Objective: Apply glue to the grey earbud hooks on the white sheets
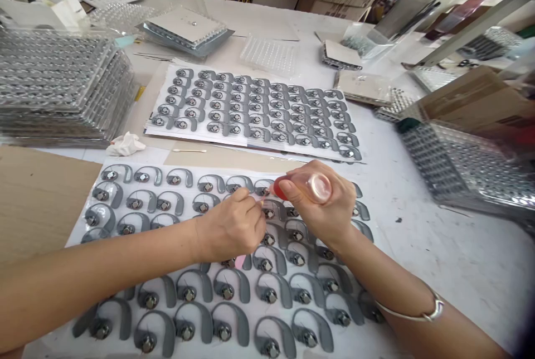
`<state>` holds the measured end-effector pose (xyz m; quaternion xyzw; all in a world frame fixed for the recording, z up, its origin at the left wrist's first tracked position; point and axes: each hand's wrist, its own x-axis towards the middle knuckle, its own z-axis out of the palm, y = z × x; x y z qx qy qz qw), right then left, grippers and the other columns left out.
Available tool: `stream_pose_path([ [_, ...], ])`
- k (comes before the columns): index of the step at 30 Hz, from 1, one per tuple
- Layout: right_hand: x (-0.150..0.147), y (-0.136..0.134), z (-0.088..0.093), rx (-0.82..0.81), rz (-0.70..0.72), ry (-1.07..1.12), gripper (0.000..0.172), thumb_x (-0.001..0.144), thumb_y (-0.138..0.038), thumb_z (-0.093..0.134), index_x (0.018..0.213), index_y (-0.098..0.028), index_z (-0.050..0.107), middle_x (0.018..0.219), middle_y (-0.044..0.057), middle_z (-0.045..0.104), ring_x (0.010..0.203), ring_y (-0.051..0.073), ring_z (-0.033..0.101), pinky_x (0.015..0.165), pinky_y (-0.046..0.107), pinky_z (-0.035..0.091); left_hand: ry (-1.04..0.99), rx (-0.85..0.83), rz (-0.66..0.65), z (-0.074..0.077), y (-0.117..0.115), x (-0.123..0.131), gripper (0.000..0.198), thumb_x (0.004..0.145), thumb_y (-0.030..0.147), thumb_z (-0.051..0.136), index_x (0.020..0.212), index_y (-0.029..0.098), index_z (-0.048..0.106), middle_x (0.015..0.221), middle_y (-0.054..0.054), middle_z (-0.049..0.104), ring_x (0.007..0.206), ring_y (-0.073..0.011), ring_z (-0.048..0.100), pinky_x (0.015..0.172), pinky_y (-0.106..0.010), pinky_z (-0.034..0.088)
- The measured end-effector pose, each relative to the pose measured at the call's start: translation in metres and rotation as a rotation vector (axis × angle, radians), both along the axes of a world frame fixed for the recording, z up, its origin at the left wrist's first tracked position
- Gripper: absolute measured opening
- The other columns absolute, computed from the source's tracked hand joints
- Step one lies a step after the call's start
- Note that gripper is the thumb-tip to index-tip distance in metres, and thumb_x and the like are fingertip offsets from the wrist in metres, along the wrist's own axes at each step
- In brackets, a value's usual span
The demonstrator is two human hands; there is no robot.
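Note:
My right hand [320,205] is wrapped round a small clear squeeze bottle [320,187] with a red top [282,187], tilted so its narrow tip points left and down. Just left of it, my left hand [234,222] is closed on a thin tool. Its pink end [239,261] sticks out below the fist, and a fine tip shows near the bottle's nozzle. Both hands are above a white sheet with rows of grey ear-hook pieces [228,291], each with a round metal part and thin wires. Whether either tip touches a piece, I cannot tell.
Behind lies a second sheet of ear-hook pieces [257,108]. Stacked clear trays [50,80] stand left, more trays [472,164] right beside a cardboard box [472,97]. A cotton swab [190,151] and crumpled tissue [125,144] lie between. A metal bottle [412,5] stands back right.

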<state>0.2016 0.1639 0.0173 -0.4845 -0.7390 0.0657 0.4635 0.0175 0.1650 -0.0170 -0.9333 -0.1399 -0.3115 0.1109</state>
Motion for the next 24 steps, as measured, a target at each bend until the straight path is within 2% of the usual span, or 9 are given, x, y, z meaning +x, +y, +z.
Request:
stream_pose_path([
  [17,0.0006,-0.0003,-0.0011,-0.004,-0.053,0.038,0.016,0.081,-0.030,0.069,0.069,-0.024,0.061,0.065,0.000,0.063,0.057,0.015,0.057,0.058,0.031,0.048,0.013,-0.008,-0.003,0.0011,0.0001,-0.0005,0.021,0.083,0.001,0.051,0.065,0.013,0.054,0.060,-0.007,0.061,0.056,-0.0166,0.050,0.059,-0.034,0.036],
  [24,-0.0006,0.0002,0.0005,0.011,-0.028,0.025,0.016,0.082,-0.028,0.068,0.068,-0.023,0.060,0.064,0.000,0.063,0.056,0.015,0.057,0.059,0.031,0.048,-0.006,-0.009,0.003,0.0006,-0.0003,0.0001,0.023,0.083,0.001,0.053,0.063,0.013,0.055,0.062,-0.008,0.063,0.059,-0.0174,0.052,0.061,-0.034,0.038],
])
